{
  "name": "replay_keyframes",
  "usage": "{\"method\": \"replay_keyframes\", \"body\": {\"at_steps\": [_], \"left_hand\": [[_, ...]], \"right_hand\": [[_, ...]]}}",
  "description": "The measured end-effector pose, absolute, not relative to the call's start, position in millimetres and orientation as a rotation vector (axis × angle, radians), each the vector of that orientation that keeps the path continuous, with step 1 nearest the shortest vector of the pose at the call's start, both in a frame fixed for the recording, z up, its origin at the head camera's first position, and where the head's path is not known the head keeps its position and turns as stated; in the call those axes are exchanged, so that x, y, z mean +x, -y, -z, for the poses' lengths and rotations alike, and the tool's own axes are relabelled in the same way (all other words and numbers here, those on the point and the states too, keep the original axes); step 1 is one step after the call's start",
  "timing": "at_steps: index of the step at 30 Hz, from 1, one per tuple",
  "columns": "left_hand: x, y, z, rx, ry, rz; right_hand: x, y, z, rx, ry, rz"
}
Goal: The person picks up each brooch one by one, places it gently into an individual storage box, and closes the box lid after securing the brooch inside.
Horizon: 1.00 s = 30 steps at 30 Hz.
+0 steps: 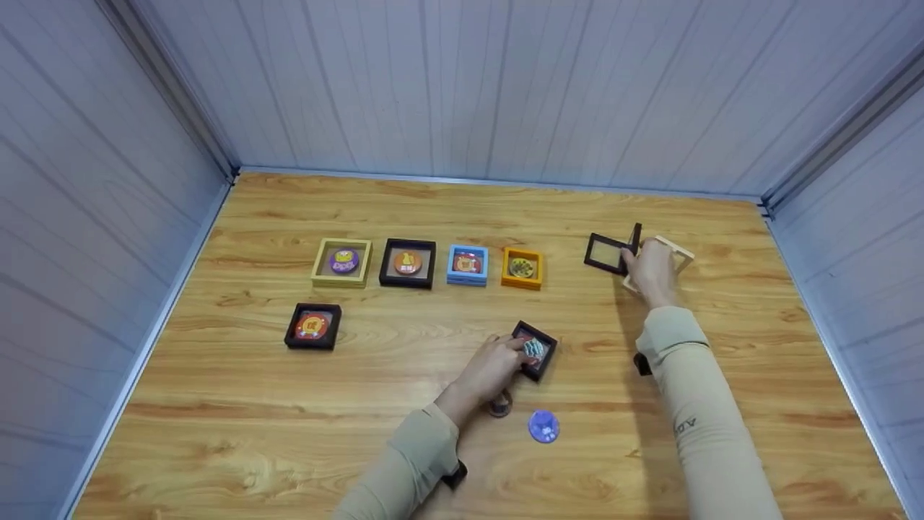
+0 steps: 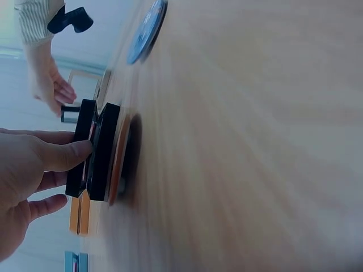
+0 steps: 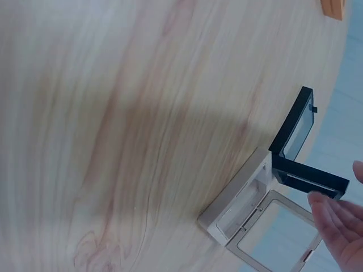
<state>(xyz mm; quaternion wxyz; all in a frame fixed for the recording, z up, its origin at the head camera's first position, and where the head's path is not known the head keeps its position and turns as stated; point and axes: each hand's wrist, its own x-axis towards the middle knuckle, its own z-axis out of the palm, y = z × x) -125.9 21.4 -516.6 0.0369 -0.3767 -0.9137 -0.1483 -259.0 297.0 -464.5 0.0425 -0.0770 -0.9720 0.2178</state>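
Note:
My left hand (image 1: 491, 372) grips a small black display frame (image 1: 545, 352) with a red and teal round badge inside. In the left wrist view the thumb lies across the edge of this frame (image 2: 105, 153), with fingers behind it. By my right hand (image 1: 653, 271), fingers fairly straight, is an unfolded black frame (image 1: 605, 250), one panel raised. Its fingertips are at that raised panel (image 3: 312, 177); whether they touch it is unclear. An open cream frame (image 3: 241, 201) stands beside it, partly covered by the hand in the head view.
A purple badge (image 1: 543, 426) and a dark-looking round disc (image 1: 499, 404) lie near my left wrist. Badges sit in the yellow frame (image 1: 317, 263), black frame (image 1: 408, 282), blue frame (image 1: 467, 279) and orange frame (image 1: 521, 283). Another black frame (image 1: 292, 336) is nearer left. Panel walls (image 1: 462, 87) enclose the table.

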Motion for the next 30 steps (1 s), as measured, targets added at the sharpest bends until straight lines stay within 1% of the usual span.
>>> {"method": "replay_keyframes", "body": {"at_steps": [8, 13, 25, 30], "left_hand": [[-133.0, -8.3, 518.7, -1.054, 2.830, 0.533], [-136.1, 5.6, 517.1, -0.979, 2.872, 0.596], [-139.8, 45.0, 518.6, -0.772, 2.916, 0.726], [-138.9, 61.6, 517.7, -0.683, 2.958, 0.712]], "right_hand": [[-260.8, -298.7, 467.9, -0.290, 2.976, -0.625], [-258.4, -298.3, 468.2, -0.286, 2.982, -0.707], [-244.6, -299.2, 476.9, -0.070, 2.893, -0.661], [-236.3, -299.2, 479.1, -0.013, 2.883, -0.684]]}}
